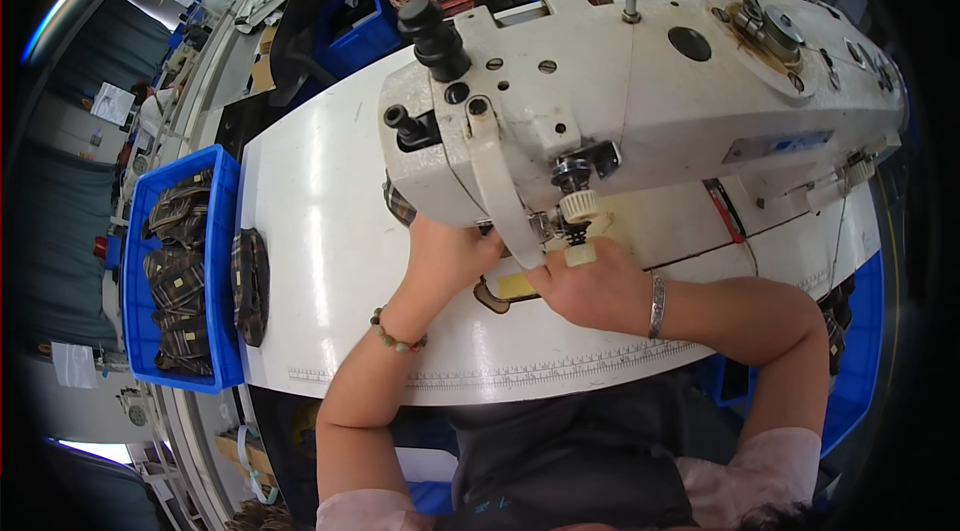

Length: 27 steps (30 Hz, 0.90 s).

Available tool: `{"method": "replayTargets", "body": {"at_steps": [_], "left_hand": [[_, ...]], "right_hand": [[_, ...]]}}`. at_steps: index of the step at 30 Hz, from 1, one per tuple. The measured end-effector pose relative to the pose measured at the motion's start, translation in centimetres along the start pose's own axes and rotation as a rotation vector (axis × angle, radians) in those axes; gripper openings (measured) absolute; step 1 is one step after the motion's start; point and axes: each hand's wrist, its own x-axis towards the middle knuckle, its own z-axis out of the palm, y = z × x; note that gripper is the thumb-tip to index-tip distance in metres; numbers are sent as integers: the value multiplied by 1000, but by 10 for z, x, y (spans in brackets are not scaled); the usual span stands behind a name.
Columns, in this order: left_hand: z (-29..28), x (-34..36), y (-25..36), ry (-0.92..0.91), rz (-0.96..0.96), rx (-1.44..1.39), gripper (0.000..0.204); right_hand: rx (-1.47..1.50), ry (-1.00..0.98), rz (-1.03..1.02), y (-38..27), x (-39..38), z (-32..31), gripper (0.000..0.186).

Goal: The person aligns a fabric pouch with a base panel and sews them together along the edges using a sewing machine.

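Observation:
Before me stands a white sewing machine [590, 121], its head covering the work by the needle. My left hand [452, 253] reaches under the left end of that head; its thumb side shows and the other fingers are hidden. A bit of plaid cloth [398, 203] shows just beyond it. Close to the presser area, my right hand [598, 289] is closed with bent fingers; what it grips is hidden. A small dark-edged piece [489, 298] lies on the table between the hands, beside a yellow patch [515, 286].
A blue bin [226, 271] of folded plaid pieces stands left of the white table [320, 181]. One plaid piece [250, 288] lies by its edge. A red-and-black tool [724, 209] rests below the machine arm. Another blue bin [862, 351] is at the right.

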Motion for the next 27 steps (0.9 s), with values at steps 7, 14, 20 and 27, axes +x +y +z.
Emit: {"method": "replayTargets", "body": {"at_steps": [7,14,20,27], "left_hand": [[-1,0,-6,-66,-84,15,27],[-3,5,-13,-201,-121,-10,24],[0,11,-32,-252,-15,62,28],[1,10,-26,-228,-65,32,32]], "right_hand": [[110,-49,54,4,0,7,44],[84,-88,72,-1,-2,5,47],[94,-24,59,-7,5,-2,51],[-23,30,9,1,0,7,48]]}}
